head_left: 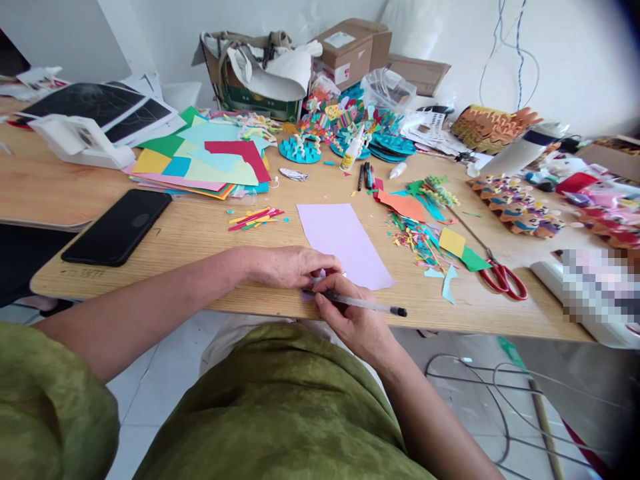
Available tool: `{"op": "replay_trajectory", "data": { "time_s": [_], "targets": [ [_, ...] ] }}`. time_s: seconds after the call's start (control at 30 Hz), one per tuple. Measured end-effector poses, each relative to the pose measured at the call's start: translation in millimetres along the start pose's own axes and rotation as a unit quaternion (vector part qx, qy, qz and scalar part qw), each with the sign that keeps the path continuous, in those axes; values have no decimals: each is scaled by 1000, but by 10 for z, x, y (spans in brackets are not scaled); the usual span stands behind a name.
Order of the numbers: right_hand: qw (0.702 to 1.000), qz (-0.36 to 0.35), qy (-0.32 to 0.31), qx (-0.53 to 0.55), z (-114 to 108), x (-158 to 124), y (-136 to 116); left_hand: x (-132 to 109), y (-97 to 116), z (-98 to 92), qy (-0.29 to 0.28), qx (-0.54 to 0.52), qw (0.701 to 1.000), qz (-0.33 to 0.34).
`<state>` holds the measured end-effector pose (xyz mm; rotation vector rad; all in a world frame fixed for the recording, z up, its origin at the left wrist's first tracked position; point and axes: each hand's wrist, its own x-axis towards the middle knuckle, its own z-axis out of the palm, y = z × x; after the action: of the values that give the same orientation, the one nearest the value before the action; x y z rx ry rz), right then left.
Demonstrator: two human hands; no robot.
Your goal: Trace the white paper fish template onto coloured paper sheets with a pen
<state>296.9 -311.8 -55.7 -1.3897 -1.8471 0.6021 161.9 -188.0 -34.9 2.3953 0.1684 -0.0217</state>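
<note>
A sheet of lilac paper (343, 233) lies on the table in front of me, its near edge partly under my hands. My right hand (357, 323) is closed round a pen (373, 305) with a clear barrel and a black end, which points right. The pen's tip is hidden by my fingers. Close against it, my left hand (295, 265) has its fingers curled together at the table's front edge. A bit of lilac shows beneath them, but what they pinch is mostly hidden.
Left are a black phone (117, 228), thin paper strips (257, 218) and a stack of coloured paper (200, 157). Right lie paper scraps (420, 240), red-handled scissors (503, 279) and a white roll (555, 280). Behind stand a glue bottle (353, 150), markers (367, 177) and blue crafts (300, 150).
</note>
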Motion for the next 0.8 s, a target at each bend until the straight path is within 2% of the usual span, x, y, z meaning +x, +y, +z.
{"op": "replay_trajectory", "data": {
  "time_s": [0.33, 0.57, 0.8],
  "targets": [
    [1000, 24, 3, 3, -17, 27, -50, -3, -20, 5, 2, 11, 1000, -3],
    [994, 48, 16, 97, -29, 21, -23, 0, 5, -10, -6, 5, 1000, 4],
    [997, 38, 9, 61, -9, 18, -32, -1, -4, -3, -4, 15, 1000, -10]
  ]
}}
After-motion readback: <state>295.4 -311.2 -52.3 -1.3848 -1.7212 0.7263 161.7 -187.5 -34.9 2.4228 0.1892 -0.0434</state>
